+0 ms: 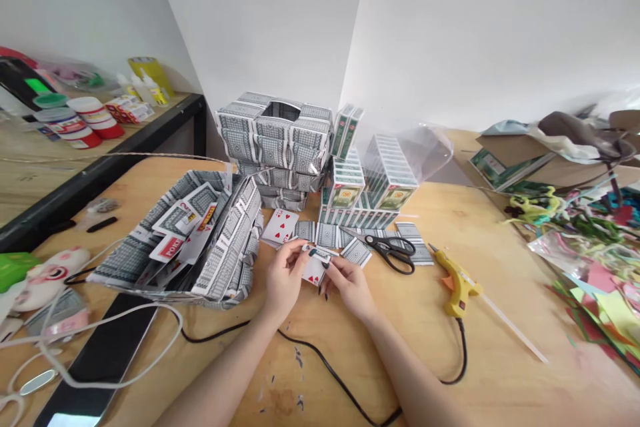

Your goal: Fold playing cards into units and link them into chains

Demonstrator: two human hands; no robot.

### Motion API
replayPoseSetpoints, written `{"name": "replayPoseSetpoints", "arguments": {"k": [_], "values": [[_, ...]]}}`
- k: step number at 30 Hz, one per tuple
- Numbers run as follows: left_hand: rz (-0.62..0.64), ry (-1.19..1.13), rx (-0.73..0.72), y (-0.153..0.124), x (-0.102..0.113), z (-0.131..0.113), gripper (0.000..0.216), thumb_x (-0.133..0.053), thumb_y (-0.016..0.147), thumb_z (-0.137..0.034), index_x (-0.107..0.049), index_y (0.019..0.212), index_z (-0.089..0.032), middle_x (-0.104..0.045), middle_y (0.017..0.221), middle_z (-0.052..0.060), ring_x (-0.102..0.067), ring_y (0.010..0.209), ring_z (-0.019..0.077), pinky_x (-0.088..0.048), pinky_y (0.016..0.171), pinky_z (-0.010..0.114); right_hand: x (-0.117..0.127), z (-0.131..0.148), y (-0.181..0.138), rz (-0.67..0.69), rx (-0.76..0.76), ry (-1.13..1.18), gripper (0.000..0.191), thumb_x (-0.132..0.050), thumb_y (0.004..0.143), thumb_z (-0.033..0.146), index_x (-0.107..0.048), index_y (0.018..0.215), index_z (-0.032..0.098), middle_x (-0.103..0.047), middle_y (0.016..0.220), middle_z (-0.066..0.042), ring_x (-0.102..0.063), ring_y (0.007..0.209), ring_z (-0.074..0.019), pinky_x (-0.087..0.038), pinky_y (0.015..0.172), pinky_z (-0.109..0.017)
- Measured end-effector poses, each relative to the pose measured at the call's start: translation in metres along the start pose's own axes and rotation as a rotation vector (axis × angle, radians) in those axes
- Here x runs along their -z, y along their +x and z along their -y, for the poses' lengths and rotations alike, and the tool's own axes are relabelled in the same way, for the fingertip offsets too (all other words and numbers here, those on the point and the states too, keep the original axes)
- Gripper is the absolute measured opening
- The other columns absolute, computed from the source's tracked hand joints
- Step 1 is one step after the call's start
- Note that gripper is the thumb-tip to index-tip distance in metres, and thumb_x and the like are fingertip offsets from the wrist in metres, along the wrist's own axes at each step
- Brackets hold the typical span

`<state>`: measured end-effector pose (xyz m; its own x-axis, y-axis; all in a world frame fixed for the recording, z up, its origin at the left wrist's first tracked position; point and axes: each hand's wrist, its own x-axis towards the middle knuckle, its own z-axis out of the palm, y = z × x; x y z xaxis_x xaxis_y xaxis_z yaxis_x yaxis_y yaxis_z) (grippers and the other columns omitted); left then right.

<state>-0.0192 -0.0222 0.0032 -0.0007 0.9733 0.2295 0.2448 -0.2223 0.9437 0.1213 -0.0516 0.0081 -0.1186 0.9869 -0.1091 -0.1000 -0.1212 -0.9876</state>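
Observation:
Between my two hands, just above the table, is a playing card (313, 272) with red hearts, its upper edge bent over. My left hand (287, 277) pinches its left side. The fingers of my right hand (347, 283) grip its right side. Close beyond lie a face-up hearts card (281, 226) and several grey-patterned cards, one of them a tilted card (356, 253). Black-handled scissors (390, 248) rest to the right of my hands. A yellow glue gun (457, 287) with a long clear stick lies farther right.
A box woven from folded cards (230, 240) holds loose cards at left. Behind it stands a stack of woven card boxes (285, 140). Boxed card decks (390, 177) are piled beside the stack. A black cable (320, 353) crosses the table; a phone (107, 353) lies front left.

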Motion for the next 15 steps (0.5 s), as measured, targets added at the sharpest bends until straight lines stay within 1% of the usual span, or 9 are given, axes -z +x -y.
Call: {"name": "replayPoseSetpoints", "arguments": {"k": [2,5,8,10,12,15], "values": [[0.049,-0.034,0.004,0.0003,-0.0007,0.0021,0.027,-0.054,0.079,-0.029,-0.057,0.104,-0.018,-0.065,0.094,0.007,-0.063,0.083,0.0159,-0.052,0.071,0.027,0.0011,0.0006,0.0003,-0.020,0.012,0.045,0.032,-0.052,0.079,0.048,-0.056,0.074,0.017,-0.056,0.050,0.002,-0.050,0.041,-0.0103,-0.040,0.040,-0.022],[0.101,-0.061,-0.002,-0.0009,-0.0036,0.0041,0.035,-0.053,0.080,-0.028,-0.053,0.113,-0.019,-0.064,0.104,0.009,-0.062,0.091,0.0175,-0.052,0.076,0.029,0.0031,-0.0018,0.0013,-0.083,0.037,0.106,0.029,-0.055,0.078,0.046,-0.059,0.076,0.017,-0.054,0.051,0.002,-0.048,0.042,-0.0101,-0.041,0.042,-0.022],[0.114,0.000,-0.026,-0.0028,-0.0057,0.0042,0.034,-0.047,0.083,-0.024,-0.051,0.117,-0.020,-0.061,0.112,0.009,-0.060,0.099,0.0170,-0.051,0.081,0.029,0.0048,-0.0048,0.0020,-0.094,0.052,0.162,0.025,-0.061,0.075,0.042,-0.059,0.080,0.017,-0.054,0.060,0.001,-0.049,0.048,-0.0107,-0.042,0.046,-0.023],[0.116,0.061,-0.054,-0.0037,-0.0060,0.0032,0.033,-0.042,0.086,-0.022,-0.050,0.117,-0.021,-0.061,0.114,0.008,-0.059,0.100,0.0161,-0.051,0.081,0.027,0.0053,-0.0056,0.0017,-0.077,0.065,0.195,0.024,-0.064,0.073,0.039,-0.059,0.083,0.018,-0.055,0.068,0.001,-0.051,0.057,-0.0114,-0.044,0.052,-0.023],[0.107,0.120,-0.084,-0.0041,-0.0055,0.0020,0.033,-0.040,0.086,-0.021,-0.050,0.117,-0.021,-0.062,0.111,0.007,-0.061,0.094,0.0153,-0.052,0.075,0.026,0.0053,-0.0057,0.0008,-0.037,0.074,0.235,0.023,-0.065,0.072,0.038,-0.057,0.085,0.019,-0.056,0.075,0.000,-0.053,0.066,-0.0119,-0.044,0.061,-0.024],[0.091,0.177,-0.086,-0.0035,-0.0044,0.0005,0.031,-0.039,0.086,-0.018,-0.051,0.114,-0.019,-0.067,0.097,0.006,-0.064,0.074,0.0132,-0.052,0.063,0.024,0.0047,-0.0052,-0.0014,0.047,0.046,0.304,0.025,-0.067,0.071,0.038,-0.056,0.084,0.020,-0.055,0.079,0.000,-0.052,0.072,-0.0120,-0.043,0.069,-0.024]]}}
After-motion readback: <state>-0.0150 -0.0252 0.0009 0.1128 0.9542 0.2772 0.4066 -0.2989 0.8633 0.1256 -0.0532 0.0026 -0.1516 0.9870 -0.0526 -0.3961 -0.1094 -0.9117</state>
